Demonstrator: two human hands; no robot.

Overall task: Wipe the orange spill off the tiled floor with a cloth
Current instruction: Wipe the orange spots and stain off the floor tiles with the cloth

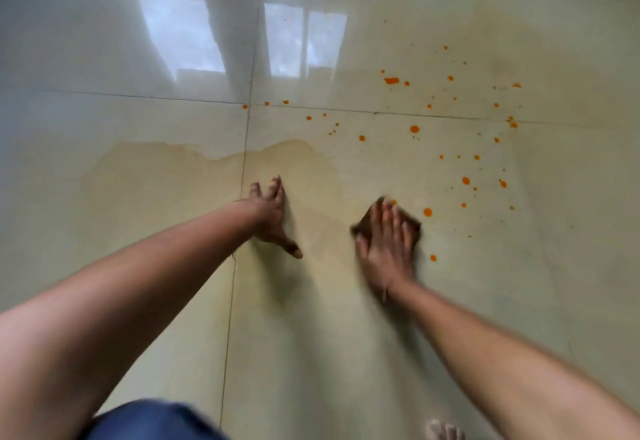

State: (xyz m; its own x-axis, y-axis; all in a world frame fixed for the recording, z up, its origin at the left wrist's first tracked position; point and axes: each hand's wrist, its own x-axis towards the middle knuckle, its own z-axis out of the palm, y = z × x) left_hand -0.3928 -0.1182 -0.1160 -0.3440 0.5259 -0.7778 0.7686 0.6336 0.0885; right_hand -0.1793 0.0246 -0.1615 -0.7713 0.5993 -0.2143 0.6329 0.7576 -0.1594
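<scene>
Orange drops of the spill (428, 212) are scattered over the glossy cream tiled floor (138, 121), mostly to the upper right. A pale yellowish wet smear (166, 169) covers the tiles around both hands. My right hand (388, 245) lies flat with fingers spread on a dark brown cloth (414, 226), pressing it to the floor just left of the nearest drops; hand and cloth are blurred. My left hand (272, 216) rests flat on the floor to the left, fingers apart, holding nothing.
Dark grout lines (242, 162) cross the floor left of my left hand. Window reflections (301, 41) shine on the far tiles. My blue-clad knee (149, 420) and bare toes (445, 431) show at the bottom edge.
</scene>
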